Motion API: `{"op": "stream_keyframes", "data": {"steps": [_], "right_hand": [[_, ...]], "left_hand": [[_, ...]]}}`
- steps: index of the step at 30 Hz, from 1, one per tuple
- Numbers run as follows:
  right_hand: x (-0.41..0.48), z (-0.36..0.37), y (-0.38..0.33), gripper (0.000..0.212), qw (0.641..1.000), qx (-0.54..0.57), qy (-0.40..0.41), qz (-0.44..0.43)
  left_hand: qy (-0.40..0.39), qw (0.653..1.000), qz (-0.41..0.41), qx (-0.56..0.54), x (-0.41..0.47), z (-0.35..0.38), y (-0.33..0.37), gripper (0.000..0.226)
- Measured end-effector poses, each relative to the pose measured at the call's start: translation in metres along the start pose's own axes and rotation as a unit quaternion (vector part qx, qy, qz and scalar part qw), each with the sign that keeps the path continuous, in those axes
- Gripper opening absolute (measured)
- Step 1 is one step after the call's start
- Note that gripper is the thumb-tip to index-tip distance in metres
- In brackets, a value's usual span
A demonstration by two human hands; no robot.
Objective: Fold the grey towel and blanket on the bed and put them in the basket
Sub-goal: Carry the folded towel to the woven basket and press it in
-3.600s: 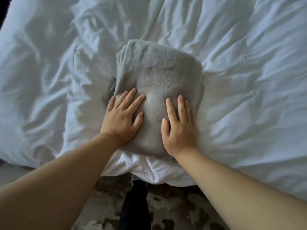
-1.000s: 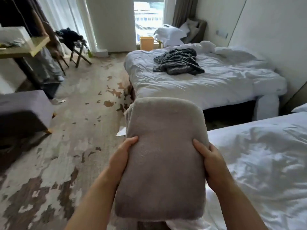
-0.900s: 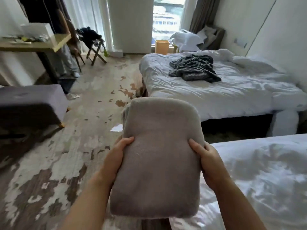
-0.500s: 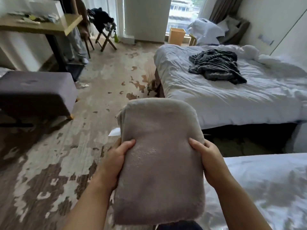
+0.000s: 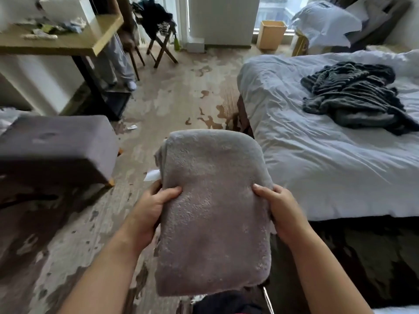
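The folded grey towel (image 5: 214, 207) is held up in front of me, above the carpet. My left hand (image 5: 149, 209) grips its left edge with the thumb on top. My right hand (image 5: 281, 209) grips its right edge the same way. A dark grey blanket (image 5: 356, 96) lies crumpled and unfolded on the far white bed (image 5: 317, 159). A tan open-topped basket (image 5: 271, 34) stands on the floor by the window at the far end of the room.
A grey padded ottoman (image 5: 54, 146) sits to the left. A wooden desk (image 5: 61, 41) with clutter and a folding stool (image 5: 161, 41) with dark clothes stand at the back left. Patterned carpet (image 5: 172, 96) runs between them and the bed. Pillows are piled at the back right.
I lifted the towel off the near bed and turned towards the room. Over the last second the view has swung left and the far bed has come closer. Both grips are unchanged.
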State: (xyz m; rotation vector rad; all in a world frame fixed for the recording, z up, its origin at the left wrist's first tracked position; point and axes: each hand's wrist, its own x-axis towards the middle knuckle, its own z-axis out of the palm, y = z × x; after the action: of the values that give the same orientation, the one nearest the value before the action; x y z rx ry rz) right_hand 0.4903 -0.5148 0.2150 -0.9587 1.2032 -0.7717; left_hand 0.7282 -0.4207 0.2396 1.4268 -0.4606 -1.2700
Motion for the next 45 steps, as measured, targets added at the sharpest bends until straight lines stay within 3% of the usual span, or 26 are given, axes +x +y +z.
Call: {"op": "stream_keyframes", "data": {"steps": [6,10,13,20,27,34,40,45], "right_hand": [[0.130,0.067,-0.080,0.013,0.998,-0.022,-0.061,-0.007],[0.219,0.092,-0.107,0.025,0.997,-0.055,-0.050,-0.001],[0.296,0.103,-0.127,0.034,0.998,-0.066,-0.016,0.013],[0.459,0.108,-0.220,0.011,0.991,-0.052,0.121,-0.001],[0.601,0.095,-0.302,0.013,0.972,-0.013,0.235,-0.004],[0.825,0.111,-0.360,0.004,0.977,0.014,0.212,-0.004],[1.028,0.161,-0.473,0.007,0.994,0.002,0.108,-0.011],[1.152,0.196,-0.539,0.031,0.998,-0.047,0.046,-0.016]], "left_hand": [[0.052,0.998,0.019,-0.002,0.107,-0.016,0.102,0.025],[0.055,0.998,0.005,0.001,0.206,-0.014,0.135,0.022],[0.027,1.000,-0.012,0.006,0.298,-0.004,0.156,0.022],[-0.089,0.995,-0.046,0.018,0.518,0.065,0.241,0.020],[-0.173,0.982,-0.069,0.043,0.679,0.143,0.325,0.024],[-0.136,0.983,-0.065,0.104,0.885,0.187,0.387,0.016],[-0.030,0.997,-0.023,0.064,1.041,0.202,0.491,0.013],[0.019,1.000,-0.014,0.013,1.144,0.203,0.565,0.016]]}}
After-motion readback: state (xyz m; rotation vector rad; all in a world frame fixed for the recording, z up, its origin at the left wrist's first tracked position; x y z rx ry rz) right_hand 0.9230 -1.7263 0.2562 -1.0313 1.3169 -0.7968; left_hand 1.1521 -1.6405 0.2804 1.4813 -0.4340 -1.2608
